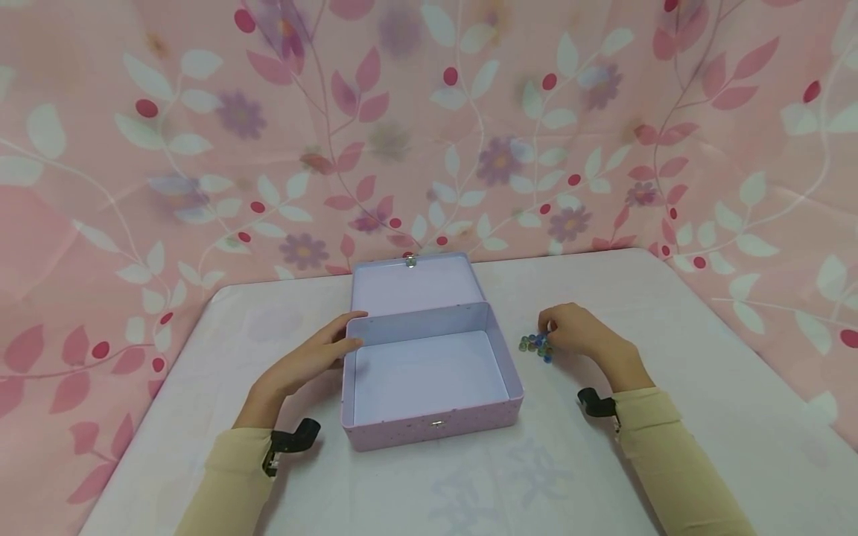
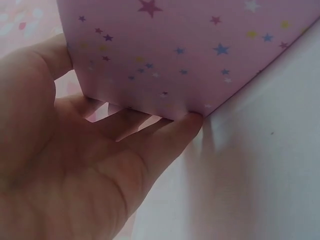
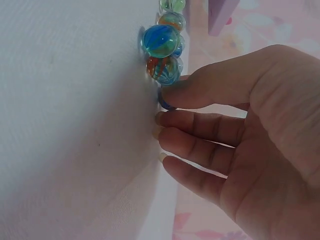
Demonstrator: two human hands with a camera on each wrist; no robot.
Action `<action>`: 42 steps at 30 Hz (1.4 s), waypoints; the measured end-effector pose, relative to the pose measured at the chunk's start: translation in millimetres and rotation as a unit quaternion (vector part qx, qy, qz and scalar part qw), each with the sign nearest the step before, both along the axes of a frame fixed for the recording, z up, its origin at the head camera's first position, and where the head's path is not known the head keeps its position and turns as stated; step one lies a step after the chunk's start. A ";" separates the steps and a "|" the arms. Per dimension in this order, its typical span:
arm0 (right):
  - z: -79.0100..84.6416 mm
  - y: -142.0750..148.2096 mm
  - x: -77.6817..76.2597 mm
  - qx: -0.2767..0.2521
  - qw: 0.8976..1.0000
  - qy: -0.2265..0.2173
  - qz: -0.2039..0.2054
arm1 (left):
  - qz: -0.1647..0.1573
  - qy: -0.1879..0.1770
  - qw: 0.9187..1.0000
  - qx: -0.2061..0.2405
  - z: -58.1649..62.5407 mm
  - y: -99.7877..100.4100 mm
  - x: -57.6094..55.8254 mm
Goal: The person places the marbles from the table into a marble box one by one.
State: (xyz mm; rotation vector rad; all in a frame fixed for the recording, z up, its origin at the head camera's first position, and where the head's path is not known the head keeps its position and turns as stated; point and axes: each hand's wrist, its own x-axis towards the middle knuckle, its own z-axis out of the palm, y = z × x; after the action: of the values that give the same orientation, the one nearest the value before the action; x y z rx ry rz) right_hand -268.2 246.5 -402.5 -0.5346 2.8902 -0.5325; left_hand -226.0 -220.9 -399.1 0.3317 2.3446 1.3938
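A pink tin box (image 1: 429, 428) with a star print lies on the table, its lid (image 1: 415, 286) tipped back and its pale inside bare. My left hand (image 1: 311, 361) grips the box's far left corner, thumb at the rim; in the left wrist view its fingers (image 2: 165, 145) bend behind the printed wall. To the right of the box, glass marbles (image 1: 533, 344) lie in a small cluster. My right hand (image 1: 579, 331) is down at their far right edge, pinching a dark blue marble (image 3: 165, 102) that its thumb mostly hides. A blue-green swirled marble (image 3: 161, 41) sits beside it.
A white cloth covers the table (image 1: 536, 476). Behind it hangs a pink floral curtain (image 1: 429, 134). The box has a small metal clasp (image 1: 438, 423) on its front wall and a latch (image 1: 411, 261) on the lid's edge.
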 end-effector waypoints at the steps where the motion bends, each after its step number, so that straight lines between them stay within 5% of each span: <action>1: -0.3 -0.1 -0.1 0.001 1.000 -0.001 -0.002 | -0.001 0.000 1.000 0.000 0.3 -0.8 0.3; 17: 4.5 1.8 2.3 0.004 1.000 -0.011 -0.010 | -0.013 -0.016 0.999 0.034 3.5 -2.1 2.8; 42: 21.9 -21.6 8.4 -0.017 0.995 0.092 0.015 | 0.001 -0.012 0.999 0.038 0.6 -3.2 1.4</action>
State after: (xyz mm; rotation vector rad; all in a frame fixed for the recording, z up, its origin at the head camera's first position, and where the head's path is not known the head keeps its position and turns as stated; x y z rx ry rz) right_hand -259.8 224.9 -380.5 -0.6644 3.0461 -0.5551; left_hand -224.6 -224.1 -398.5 0.3330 2.2776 1.4832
